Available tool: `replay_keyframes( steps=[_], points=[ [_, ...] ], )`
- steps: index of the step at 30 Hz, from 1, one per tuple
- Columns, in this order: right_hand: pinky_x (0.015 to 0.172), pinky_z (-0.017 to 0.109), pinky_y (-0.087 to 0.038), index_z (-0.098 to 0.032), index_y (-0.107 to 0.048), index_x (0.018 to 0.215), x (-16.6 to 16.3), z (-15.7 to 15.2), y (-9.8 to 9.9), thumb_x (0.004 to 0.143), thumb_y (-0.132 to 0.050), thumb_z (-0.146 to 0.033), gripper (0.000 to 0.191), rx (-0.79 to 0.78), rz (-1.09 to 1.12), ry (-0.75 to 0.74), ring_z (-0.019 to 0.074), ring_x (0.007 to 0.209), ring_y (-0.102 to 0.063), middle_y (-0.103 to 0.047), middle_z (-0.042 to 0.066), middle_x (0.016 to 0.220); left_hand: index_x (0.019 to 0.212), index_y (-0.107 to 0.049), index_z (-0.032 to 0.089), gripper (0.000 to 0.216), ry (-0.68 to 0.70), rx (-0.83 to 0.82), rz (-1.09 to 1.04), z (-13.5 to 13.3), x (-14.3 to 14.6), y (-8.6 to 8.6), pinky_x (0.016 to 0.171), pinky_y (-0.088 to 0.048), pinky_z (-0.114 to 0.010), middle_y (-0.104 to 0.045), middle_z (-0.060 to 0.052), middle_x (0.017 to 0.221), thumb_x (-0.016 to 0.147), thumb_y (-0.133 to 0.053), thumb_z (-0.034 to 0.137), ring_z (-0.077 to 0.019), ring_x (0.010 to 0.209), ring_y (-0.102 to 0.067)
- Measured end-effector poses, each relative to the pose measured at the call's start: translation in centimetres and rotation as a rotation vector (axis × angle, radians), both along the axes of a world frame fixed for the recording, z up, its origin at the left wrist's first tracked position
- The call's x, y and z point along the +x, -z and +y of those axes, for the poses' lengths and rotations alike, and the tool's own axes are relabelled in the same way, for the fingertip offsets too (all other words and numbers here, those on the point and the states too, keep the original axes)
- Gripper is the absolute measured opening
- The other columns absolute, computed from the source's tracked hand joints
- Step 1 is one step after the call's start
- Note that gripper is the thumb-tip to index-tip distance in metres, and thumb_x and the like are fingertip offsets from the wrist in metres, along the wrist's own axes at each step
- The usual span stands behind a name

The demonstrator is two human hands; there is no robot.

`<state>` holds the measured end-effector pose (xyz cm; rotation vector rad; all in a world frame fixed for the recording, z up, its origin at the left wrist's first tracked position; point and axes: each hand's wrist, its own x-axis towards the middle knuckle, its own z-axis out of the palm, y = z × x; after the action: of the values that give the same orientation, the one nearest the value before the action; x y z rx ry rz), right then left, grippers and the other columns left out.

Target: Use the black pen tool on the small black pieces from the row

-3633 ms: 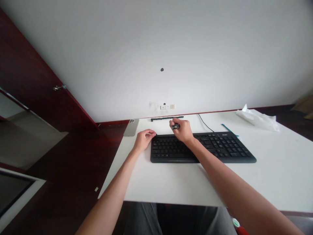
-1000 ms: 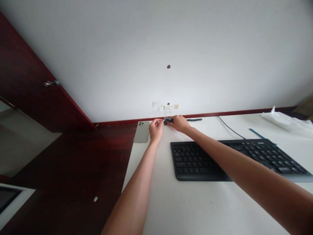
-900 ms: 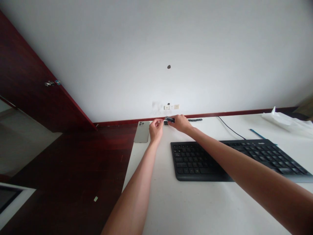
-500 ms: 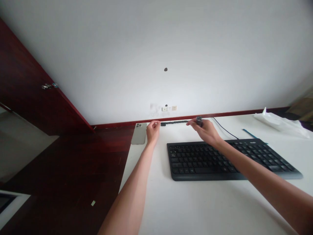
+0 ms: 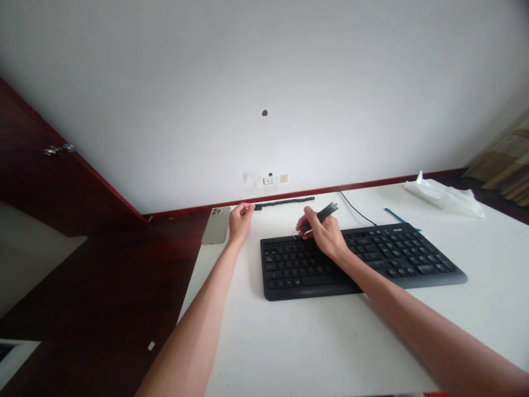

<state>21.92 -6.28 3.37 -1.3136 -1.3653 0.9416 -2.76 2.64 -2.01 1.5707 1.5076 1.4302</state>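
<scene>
My right hand [image 5: 324, 234] is closed round a dark keycap puller [image 5: 320, 216], with a thin wire end near the top row of a black keyboard [image 5: 289, 299]. The puller tilts, its pale upper end pointing right and away. At the table's far edge lies a row of small black keycaps [image 5: 285, 202]. My left hand [image 5: 241, 219] is beside the row's left end with thumb and fingers pinched together; whether anything is between them is too small to see. Another dark keycap [image 5: 258, 208] sits close to its fingertips.
A grey phone [image 5: 215, 226] lies left of my left hand, by the table's left edge. A black cable [image 5: 357, 208] runs behind the keyboard. Further right are a teal stick-like tool [image 5: 397, 215] and a white plastic bag [image 5: 446, 198]. A wall [image 5: 185, 110] stands behind the white table [image 5: 289, 342].
My right hand has come down from the right end of the keycap row to the keyboard, bringing the puller over its top keys. My left hand stays by the row. The view has shifted right.
</scene>
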Motion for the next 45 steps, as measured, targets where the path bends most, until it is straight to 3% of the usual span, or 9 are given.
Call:
replay_keyframes(
  steps=[5, 10, 13, 15, 20, 26, 37, 45],
  points=[
    [0.052, 0.026, -0.051, -0.016, -0.072, 0.067, -0.7, -0.8, -0.3, 0.094, -0.044, -0.075, 0.071, 0.033, -0.057, -0.060, 0.0165, 0.052, -0.064, -0.068, 0.008, 0.059, 0.092, -0.073, 0.017, 0.026, 0.073, -0.016, 0.046, -1.0, 0.6, -1.1, 0.055, -0.030, -0.024, -0.056, 0.003, 0.064, 0.085, -0.061, 0.039, -0.0118, 0.057, -0.044],
    [0.059, 0.030, -0.060, -0.016, -0.073, 0.075, -0.9, -0.6, 0.4, 0.089, -0.055, -0.076, 0.064, 0.010, 0.120, -0.141, 0.0204, 0.063, -0.071, -0.073, 0.010, 0.077, 0.091, -0.078, 0.016, 0.036, 0.340, -0.079, 0.297, -4.0, 1.7, -5.6, 0.057, -0.030, -0.026, -0.057, 0.002, 0.064, 0.091, -0.056, 0.045, -0.0119, 0.056, -0.042],
    [0.064, 0.033, -0.064, -0.016, -0.073, 0.079, -0.7, -0.3, 0.6, 0.088, -0.057, -0.075, 0.062, 0.012, 0.198, -0.170, 0.0210, 0.067, -0.073, -0.073, 0.010, 0.083, 0.080, -0.079, 0.018, 0.042, 0.289, -0.065, 0.452, -6.7, 2.4, -8.1, 0.056, -0.028, -0.028, -0.048, 0.003, 0.054, 0.095, -0.050, 0.045, -0.0128, 0.053, -0.041],
    [0.069, 0.034, -0.066, -0.015, -0.072, 0.081, -0.6, 0.0, 0.7, 0.087, -0.059, -0.074, 0.060, 0.005, 0.261, -0.195, 0.0209, 0.071, -0.073, -0.072, 0.010, 0.085, 0.074, -0.079, 0.019, 0.047, 0.224, -0.081, 0.540, -8.4, 2.7, -8.7, 0.057, -0.028, -0.029, -0.046, 0.003, 0.049, 0.097, -0.047, 0.044, -0.0136, 0.051, -0.043],
    [0.079, 0.036, -0.066, -0.015, -0.071, 0.085, -0.4, 0.5, 1.0, 0.082, -0.072, -0.067, 0.052, -0.043, 0.327, -0.302, 0.0199, 0.080, -0.073, -0.073, 0.009, 0.090, 0.080, -0.081, 0.021, 0.051, 0.235, -0.109, 0.558, -11.0, 2.7, -7.5, 0.059, -0.031, -0.028, -0.052, 0.002, 0.050, 0.101, -0.041, 0.044, -0.0144, 0.052, -0.045],
    [0.092, 0.041, -0.062, -0.018, -0.069, 0.093, 0.0, 0.9, 1.7, 0.073, -0.086, -0.050, 0.042, -0.029, 0.369, -0.404, 0.0198, 0.087, -0.073, -0.073, 0.005, 0.094, 0.086, -0.083, 0.022, 0.050, 0.293, -0.134, 0.545, -11.0, 2.6, -6.8, 0.059, -0.030, -0.028, -0.051, 0.003, 0.051, 0.102, -0.040, 0.043, -0.0141, 0.053, -0.045],
    [0.083, 0.037, -0.059, -0.019, -0.064, 0.098, 0.0, -0.2, 0.3, 0.085, -0.075, -0.046, 0.032, 0.033, 0.225, -0.425, 0.0231, 0.096, -0.072, -0.074, 0.008, 0.097, 0.081, -0.082, 0.024, 0.047, 0.331, -0.207, 0.614, -11.0, 2.9, -6.6, 0.062, -0.033, -0.029, -0.060, 0.001, 0.056, 0.100, -0.041, 0.041, -0.0164, 0.058, -0.054],
    [0.091, 0.043, -0.060, -0.020, -0.058, 0.105, -0.2, -0.5, 1.3, 0.084, -0.076, -0.050, 0.041, -0.046, 0.260, -0.468, 0.0229, 0.091, -0.073, -0.076, 0.008, 0.094, 0.083, -0.080, 0.024, 0.046, 0.397, -0.174, 0.627, -10.9, 2.6, -6.5, 0.069, -0.040, -0.029, -0.072, 0.000, 0.072, 0.100, -0.039, 0.038, -0.0186, 0.069, -0.063]
  ],
)
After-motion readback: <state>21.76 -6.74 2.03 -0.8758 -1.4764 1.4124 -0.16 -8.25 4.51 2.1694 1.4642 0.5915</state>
